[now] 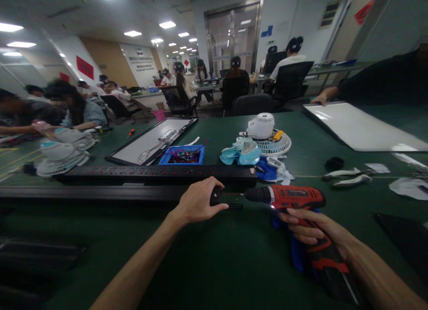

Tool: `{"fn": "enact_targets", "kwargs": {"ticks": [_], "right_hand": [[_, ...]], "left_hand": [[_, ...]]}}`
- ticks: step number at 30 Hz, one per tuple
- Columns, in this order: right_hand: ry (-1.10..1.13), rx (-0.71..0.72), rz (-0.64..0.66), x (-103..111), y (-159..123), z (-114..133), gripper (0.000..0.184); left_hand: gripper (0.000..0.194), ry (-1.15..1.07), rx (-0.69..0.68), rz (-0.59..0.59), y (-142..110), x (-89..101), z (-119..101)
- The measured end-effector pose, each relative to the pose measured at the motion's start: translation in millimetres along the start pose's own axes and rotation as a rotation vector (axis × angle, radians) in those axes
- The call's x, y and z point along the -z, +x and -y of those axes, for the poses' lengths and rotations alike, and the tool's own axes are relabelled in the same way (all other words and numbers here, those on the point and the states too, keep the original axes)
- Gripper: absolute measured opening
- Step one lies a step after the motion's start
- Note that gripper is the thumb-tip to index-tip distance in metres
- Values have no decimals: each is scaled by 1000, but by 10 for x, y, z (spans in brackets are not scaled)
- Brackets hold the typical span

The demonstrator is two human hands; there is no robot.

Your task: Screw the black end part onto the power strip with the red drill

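Observation:
My right hand (312, 230) is wrapped around the grip of a red and black cordless screwdriver (294, 198), whose bit points left, level with the table. My left hand (197, 203) pinches a small black part (220, 202) right at the bit's tip, thumb below and fingers curled over it. Both rest over the green table (207, 256), just in front of a long black power strip (154, 172) with red switches.
Behind the strip lie a blue tray of wires (182, 155), a framed panel (150, 143), a dismantled white fan (267, 134) with light-blue blades (240, 152), and white fan parts (347, 176) to the right. Another fan (60, 156) stands left. People sit around; a co-worker's hand (319, 98) rests on a white board (361, 129).

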State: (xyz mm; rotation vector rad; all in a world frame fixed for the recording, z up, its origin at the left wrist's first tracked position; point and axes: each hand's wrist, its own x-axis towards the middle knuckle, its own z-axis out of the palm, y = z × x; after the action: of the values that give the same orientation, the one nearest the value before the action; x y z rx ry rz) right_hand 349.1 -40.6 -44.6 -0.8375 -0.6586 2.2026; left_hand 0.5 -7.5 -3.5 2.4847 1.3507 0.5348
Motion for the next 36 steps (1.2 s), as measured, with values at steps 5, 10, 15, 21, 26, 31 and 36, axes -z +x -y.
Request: {"fn": "enact_targets", "kwargs": {"ticks": [5,10,15,21,26,31,36], "right_hand": [[-10,-10,4,6,10,2,31],[-18,-30,12,-34,8,22,31],[-46,-19,14,-119,-22,41,28],[-106,-16,31,-63,-7,45,31],[-100,-42,40,0,21,40,50],[-134,-62,4,-1,1,36,57],[-160,-50,-9,6,-7,28,58]], "left_hand": [[48,-1,-9,0,1,11,-11],[47,4,-9,-7,6,4,-9],[46,2,-14,-4,8,18,-6],[47,14,-8,6,15,19,-10],[66,77,40,27,17,-3,-2],[62,92,32,33,20,-3,-17],[61,87,33,39,17,-10,-20]]}}
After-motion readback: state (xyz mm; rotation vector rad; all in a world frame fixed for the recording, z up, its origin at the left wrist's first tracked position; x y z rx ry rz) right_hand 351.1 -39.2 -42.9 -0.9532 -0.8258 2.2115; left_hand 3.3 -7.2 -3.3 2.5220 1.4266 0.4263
